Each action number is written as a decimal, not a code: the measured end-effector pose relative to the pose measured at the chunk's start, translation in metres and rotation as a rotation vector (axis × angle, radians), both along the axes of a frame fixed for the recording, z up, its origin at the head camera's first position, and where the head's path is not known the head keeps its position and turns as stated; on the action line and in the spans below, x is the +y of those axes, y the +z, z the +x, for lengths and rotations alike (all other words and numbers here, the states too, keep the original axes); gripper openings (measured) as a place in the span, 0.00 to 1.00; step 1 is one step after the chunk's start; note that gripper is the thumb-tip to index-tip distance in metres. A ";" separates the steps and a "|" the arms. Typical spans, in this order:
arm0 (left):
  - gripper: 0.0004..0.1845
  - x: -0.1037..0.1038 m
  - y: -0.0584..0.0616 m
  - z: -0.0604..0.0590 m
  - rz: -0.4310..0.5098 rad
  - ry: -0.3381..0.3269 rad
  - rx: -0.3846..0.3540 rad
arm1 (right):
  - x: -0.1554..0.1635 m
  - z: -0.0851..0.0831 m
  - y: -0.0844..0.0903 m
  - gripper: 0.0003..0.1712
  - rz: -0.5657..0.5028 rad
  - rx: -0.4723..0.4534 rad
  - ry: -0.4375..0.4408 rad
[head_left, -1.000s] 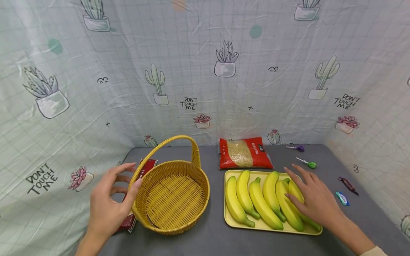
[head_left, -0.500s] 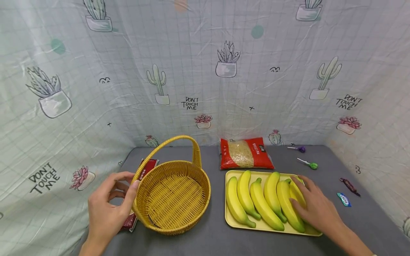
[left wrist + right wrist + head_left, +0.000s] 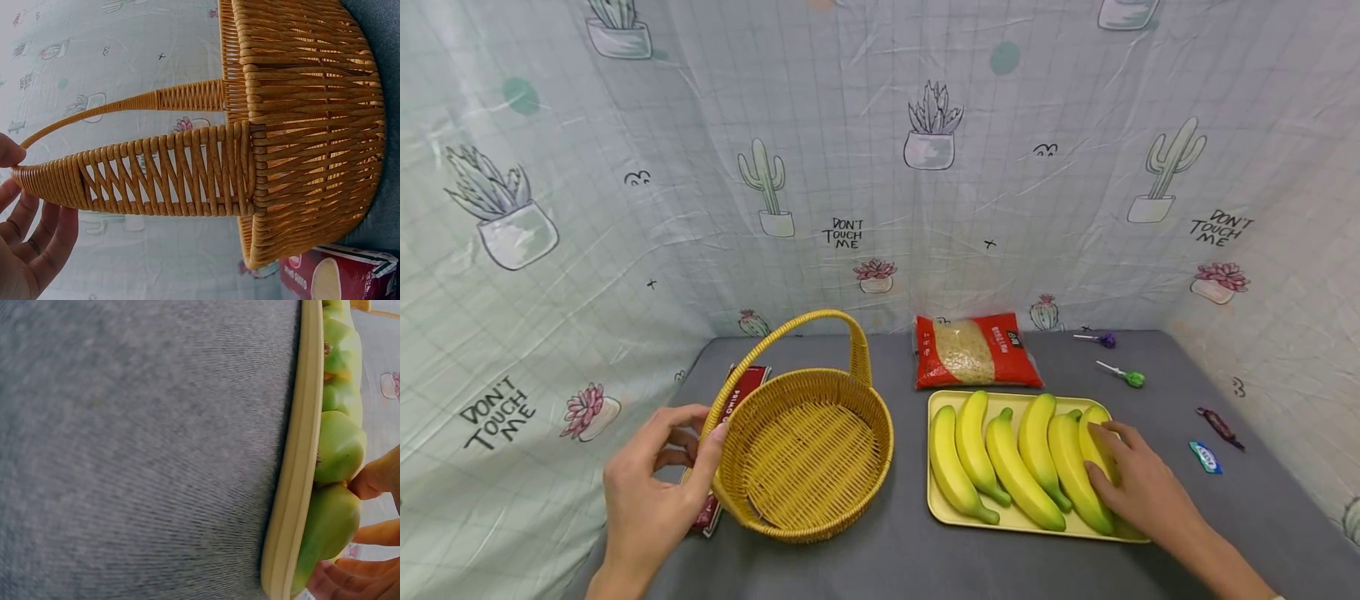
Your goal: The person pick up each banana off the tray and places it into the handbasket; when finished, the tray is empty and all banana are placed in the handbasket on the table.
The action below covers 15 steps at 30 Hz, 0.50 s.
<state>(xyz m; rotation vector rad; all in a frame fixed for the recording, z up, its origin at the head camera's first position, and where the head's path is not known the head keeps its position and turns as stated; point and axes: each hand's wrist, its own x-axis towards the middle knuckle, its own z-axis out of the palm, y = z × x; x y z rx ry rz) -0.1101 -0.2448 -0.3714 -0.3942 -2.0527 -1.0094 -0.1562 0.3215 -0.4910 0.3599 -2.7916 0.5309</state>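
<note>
Nearest the camera, the left hand (image 3: 651, 487) sits at the left rim of the basket (image 3: 808, 454), fingers (image 3: 37, 237) loosely curled with the thumb tip pressed to the woven rim; the left wrist view shows thumb and fingers either side of the rim without a firm grip. The basket is round, yellow wicker, upright on the bench (image 3: 895, 567), its arched handle (image 3: 797, 329) standing over the far side. A red packet (image 3: 722, 417) lies partly under the basket's left edge, just behind the left hand. On the right, the right hand (image 3: 1138, 483) lies over the rightmost banana (image 3: 1097, 437), fingers curled round it, fingertips in the gap between it and its neighbour; the right wrist view shows fingertips (image 3: 375, 478) touching the green banana ends at the tray edge. That banana lies at the right end of a row of six bananas (image 3: 1000, 458), side by side on a pale yellow tray (image 3: 936, 508), just right of the basket and apart from it. Beyond the tray, a red bag of grain (image 3: 973, 350) lies flat. Farther right are two lollipops (image 3: 1123, 375) and two small wrapped sweets (image 3: 1206, 457), well apart from the hands. The bench is covered in grey cloth; a pale gridded cloth printed with cacti (image 3: 880, 167) walls it on three sides.
</note>
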 end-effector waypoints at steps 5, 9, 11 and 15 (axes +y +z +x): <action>0.16 -0.001 0.000 0.001 -0.008 0.005 -0.010 | 0.000 -0.001 0.002 0.34 0.004 -0.029 0.004; 0.16 0.000 0.000 0.001 -0.006 0.006 0.001 | 0.000 0.000 0.003 0.36 -0.001 -0.029 0.010; 0.16 0.000 0.000 0.001 -0.003 0.005 0.007 | 0.001 0.000 0.003 0.37 -0.007 -0.028 0.011; 0.16 0.003 0.002 0.002 -0.003 0.004 0.009 | 0.002 0.001 0.003 0.38 -0.030 -0.056 -0.001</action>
